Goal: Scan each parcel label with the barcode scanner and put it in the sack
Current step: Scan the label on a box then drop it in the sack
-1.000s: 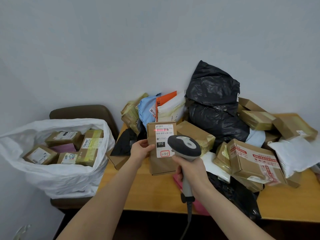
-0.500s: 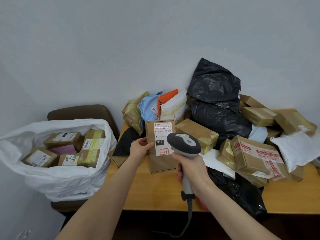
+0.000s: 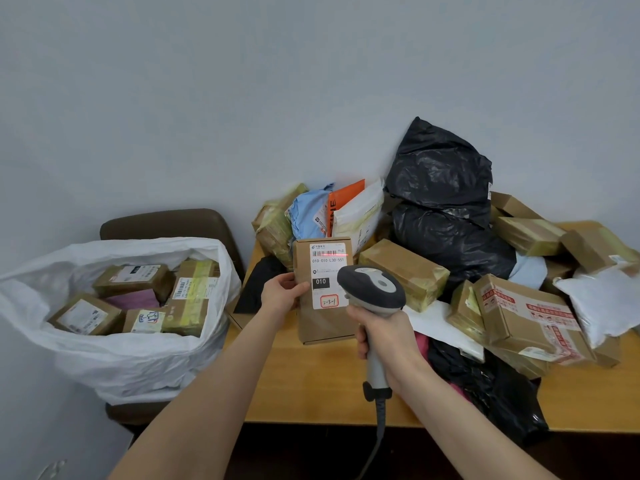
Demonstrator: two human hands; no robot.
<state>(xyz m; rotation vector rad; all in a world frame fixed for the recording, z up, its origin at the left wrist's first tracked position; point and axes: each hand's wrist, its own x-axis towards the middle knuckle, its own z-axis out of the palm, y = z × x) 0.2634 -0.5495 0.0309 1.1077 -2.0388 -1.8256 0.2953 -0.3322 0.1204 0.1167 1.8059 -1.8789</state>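
Two hands: left hand (image 3: 280, 295) tight on upright parcel (image 3: 323, 325), right hand (image 3: 386, 337) tight round barcode scanner (image 3: 372, 285), red line across label (image 3: 327, 271).

One wide-angle view looks out from the person's head, forward and down, from close to the front edge of the tabletop (image 3: 311, 393) and facing the wall (image 3: 242, 98) behind it. Both forearms enter from the bottom of the frame. The left hand (image 3: 280, 294) holding the parcel (image 3: 322, 327) and the right hand (image 3: 384, 337) gripping the barcode scanner (image 3: 372, 287) sit mid-frame at arm's reach, over the tabletop's left part. The wall fills the upper half. The tabletop's left edge is in view, with the sack (image 3: 131, 368) on a chair (image 3: 166, 223) just beside it. The tabletop's right side runs out of frame.
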